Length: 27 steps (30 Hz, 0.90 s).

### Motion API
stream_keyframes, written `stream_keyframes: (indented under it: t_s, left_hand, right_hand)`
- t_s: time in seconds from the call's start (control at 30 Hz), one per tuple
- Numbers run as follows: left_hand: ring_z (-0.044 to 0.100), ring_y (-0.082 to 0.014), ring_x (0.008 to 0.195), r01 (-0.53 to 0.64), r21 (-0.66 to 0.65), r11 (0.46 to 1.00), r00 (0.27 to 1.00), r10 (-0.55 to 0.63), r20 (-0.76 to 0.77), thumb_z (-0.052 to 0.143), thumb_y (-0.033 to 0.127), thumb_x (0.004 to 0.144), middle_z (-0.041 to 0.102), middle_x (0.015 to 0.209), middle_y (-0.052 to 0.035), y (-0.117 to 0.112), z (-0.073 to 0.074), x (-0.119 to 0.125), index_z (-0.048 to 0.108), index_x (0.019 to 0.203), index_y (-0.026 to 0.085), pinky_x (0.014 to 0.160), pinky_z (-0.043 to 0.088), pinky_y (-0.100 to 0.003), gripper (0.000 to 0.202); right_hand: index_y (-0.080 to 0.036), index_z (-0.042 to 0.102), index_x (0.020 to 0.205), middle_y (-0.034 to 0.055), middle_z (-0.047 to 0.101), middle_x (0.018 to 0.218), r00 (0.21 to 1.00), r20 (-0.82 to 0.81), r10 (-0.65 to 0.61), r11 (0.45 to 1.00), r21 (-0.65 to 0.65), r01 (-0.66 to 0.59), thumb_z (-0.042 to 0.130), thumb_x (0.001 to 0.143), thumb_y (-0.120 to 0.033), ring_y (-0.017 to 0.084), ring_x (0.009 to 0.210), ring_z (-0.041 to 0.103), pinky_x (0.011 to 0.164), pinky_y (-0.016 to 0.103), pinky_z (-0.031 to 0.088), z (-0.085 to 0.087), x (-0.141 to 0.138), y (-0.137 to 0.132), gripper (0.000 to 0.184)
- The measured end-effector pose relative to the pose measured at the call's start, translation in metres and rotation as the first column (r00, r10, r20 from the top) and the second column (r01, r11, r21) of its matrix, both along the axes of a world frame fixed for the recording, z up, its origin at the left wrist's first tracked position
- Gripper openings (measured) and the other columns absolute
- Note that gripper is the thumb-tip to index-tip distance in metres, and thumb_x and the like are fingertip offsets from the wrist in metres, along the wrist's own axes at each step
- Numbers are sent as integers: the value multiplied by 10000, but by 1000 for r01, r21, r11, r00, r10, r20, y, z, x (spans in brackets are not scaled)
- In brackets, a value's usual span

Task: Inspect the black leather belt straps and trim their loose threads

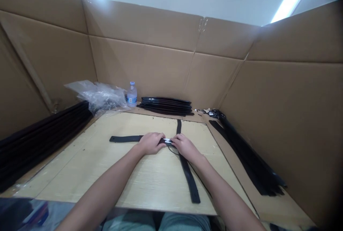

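My left hand (152, 143) and my right hand (183, 145) meet in the middle of a pale wooden board (107, 174). Both are closed around a black belt strap (124, 139) that runs left from my left hand. Between my fingertips shows a small silver buckle piece (167, 140). A second black strap (189, 174) runs from the board's far edge, under my right hand, toward the near edge. A thin black cord loops beside my right hand.
Cardboard walls (166, 63) enclose the space. Long black strips (40, 134) lie stacked on the left, another stack (166, 105) at the back, more (252, 159) on the right. A small water bottle (132, 95) and crumpled clear plastic (99, 95) sit at the back left.
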State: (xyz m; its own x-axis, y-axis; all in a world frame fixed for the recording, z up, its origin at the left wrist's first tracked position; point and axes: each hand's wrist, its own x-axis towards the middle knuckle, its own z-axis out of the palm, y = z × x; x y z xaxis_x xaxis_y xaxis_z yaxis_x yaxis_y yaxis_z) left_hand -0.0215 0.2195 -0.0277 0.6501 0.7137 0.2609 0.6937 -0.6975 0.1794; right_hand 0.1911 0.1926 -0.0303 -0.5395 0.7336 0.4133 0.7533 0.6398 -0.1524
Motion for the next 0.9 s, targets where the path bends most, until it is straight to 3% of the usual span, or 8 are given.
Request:
stream_keyframes:
  t_s: [0.4, 0.67, 0.9]
  left_hand:
    - [610, -261, 929, 22, -23, 1000, 999, -22, -40, 418, 440, 868, 655, 996, -104, 0, 1, 3, 518, 1102, 193, 772, 443, -352, 355]
    - [619, -251, 904, 4, -53, 999, 1000, -4, -2, 416, 506, 858, 661, 983, -95, 2, -1, 2, 519, 1089, 195, 762, 448, -336, 401]
    - [617, -229, 886, -25, -68, 997, 999, 27, 35, 493, 505, 826, 658, 1002, -70, 4, -1, -3, 529, 1079, 213, 759, 451, -318, 388]
  right_hand:
    - [-187, 642, 1021, 82, 609, 912, 1000, 25, 15, 1000, -5, -15, 519, 877, -200, 194, 894, 543, 783, 300, 465, -1, 3, 3, 190]
    - [-178, 648, 1020, 78, 635, 927, 992, -126, -25, 999, -36, 21, 518, 879, -213, 196, 893, 555, 811, 329, 466, -4, 3, 1, 195]
    - [-191, 683, 977, 55, 664, 893, 963, -256, -82, 990, -133, 49, 550, 858, -221, 167, 833, 602, 785, 284, 470, 2, 29, 4, 182]
